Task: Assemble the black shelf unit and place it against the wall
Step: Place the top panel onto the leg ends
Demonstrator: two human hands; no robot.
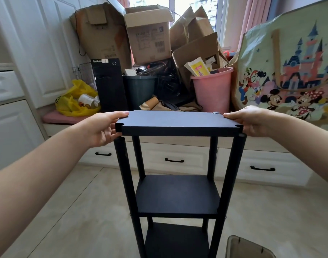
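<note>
A cardboard piece [248, 247] pokes in at the lower right corner, lying on the pale tiled floor [81, 211]. The shelf unit [176, 194] stands upright on that floor in the middle of the room, apart from any wall, with three boards visible on round black posts. Its top board [170, 121] is matte black with notched corners; the two near notches sit slightly off the post tops, and a small round cap [216, 113] shows at the far right corner. The left hand [103, 128] grips the board's left end, thumb on top and fingers curled beneath. The right hand [252, 121] grips the right end the same way.

Behind the unit runs a low white bench [178, 157] with black-handled drawers. On it sit a yellow bag [75, 101] of cans on a pink cushion [53, 117], a black PC tower [110, 84], a dark bin [139, 90], a pink bin [211, 90] stuffed with paper, and a large cartoon-printed bag [289, 71]. Open cardboard boxes [148, 34] pile up behind these, against a window with pink curtains [252, 15]. White cabinets [29, 53] fill the left wall.
</note>
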